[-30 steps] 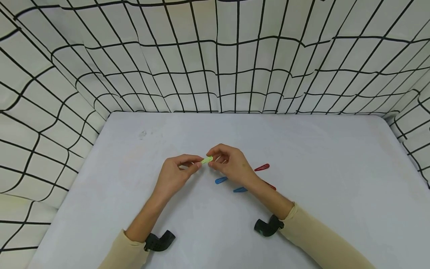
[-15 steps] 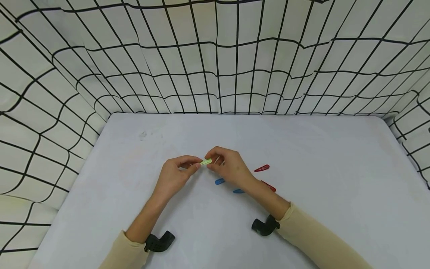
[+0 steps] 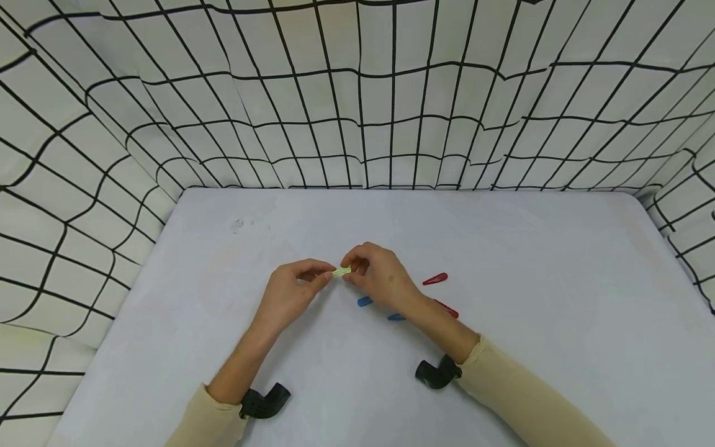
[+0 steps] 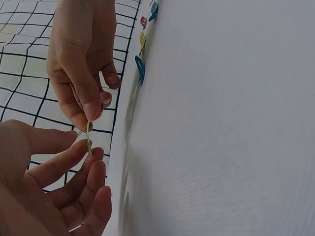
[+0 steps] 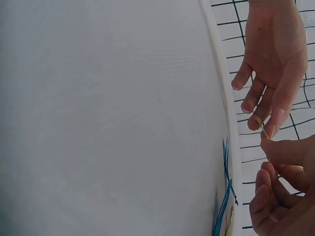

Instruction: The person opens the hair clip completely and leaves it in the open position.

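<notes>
A yellow-green snap hair clip (image 3: 342, 271) is held between both hands above the white table. My left hand (image 3: 290, 292) pinches its left end between thumb and fingers. At the other end, the thumb and fingertips of my right hand (image 3: 382, 276) pinch it. Seen edge-on in the left wrist view, the hair clip (image 4: 89, 137) shows thin strips bowed apart. Near the right hand lie a red hair clip (image 3: 436, 279), a second red clip (image 3: 447, 308) partly behind the forearm, and two blue clips, one (image 3: 365, 301) partly covered by the hand, the other (image 3: 396, 317) by the wrist.
A yellow clip (image 4: 142, 40) also lies on the table among the blue and red ones in the left wrist view. Black grid netting (image 3: 363, 124) over white sheeting rises behind the table (image 3: 223, 347) and at both sides. Black curved mounts (image 3: 265, 401) sit on both wrists.
Both hands have lowered slightly with the yellow-green hair clip, and its tilt has flattened. The right forearm has shifted a little left, covering more of the blue clips.
</notes>
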A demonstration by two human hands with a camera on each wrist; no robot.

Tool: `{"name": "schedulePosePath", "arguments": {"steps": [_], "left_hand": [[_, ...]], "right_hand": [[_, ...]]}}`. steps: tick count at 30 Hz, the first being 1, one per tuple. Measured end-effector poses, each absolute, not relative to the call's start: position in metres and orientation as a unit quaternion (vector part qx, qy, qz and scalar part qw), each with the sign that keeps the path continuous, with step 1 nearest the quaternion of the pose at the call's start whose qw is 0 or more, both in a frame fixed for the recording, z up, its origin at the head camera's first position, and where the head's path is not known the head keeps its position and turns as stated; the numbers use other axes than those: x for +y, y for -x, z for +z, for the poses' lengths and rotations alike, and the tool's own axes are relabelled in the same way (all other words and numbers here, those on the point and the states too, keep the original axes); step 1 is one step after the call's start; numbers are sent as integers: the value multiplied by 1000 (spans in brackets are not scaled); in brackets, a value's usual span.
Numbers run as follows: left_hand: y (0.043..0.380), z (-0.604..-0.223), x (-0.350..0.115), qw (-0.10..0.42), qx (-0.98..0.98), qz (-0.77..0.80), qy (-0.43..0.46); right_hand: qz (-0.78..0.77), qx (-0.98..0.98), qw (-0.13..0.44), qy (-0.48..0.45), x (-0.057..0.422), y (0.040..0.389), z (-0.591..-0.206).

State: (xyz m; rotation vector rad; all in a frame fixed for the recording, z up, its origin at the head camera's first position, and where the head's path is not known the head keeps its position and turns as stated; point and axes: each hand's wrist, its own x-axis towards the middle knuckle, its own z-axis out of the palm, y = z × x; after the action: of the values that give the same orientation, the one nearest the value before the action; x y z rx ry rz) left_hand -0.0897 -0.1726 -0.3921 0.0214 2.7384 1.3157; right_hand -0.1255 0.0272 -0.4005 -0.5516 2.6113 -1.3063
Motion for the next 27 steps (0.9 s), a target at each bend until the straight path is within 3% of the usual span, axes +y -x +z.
{"name": "schedulePosePath", "arguments": {"steps": [20, 27], "left_hand": [[86, -396, -167, 46, 950, 307, -6], [87, -399, -167, 48, 953, 299, -5]], "right_hand": [[-397, 883, 164, 188, 22, 129, -400], [-382, 890, 164, 187, 20, 129, -401]]}}
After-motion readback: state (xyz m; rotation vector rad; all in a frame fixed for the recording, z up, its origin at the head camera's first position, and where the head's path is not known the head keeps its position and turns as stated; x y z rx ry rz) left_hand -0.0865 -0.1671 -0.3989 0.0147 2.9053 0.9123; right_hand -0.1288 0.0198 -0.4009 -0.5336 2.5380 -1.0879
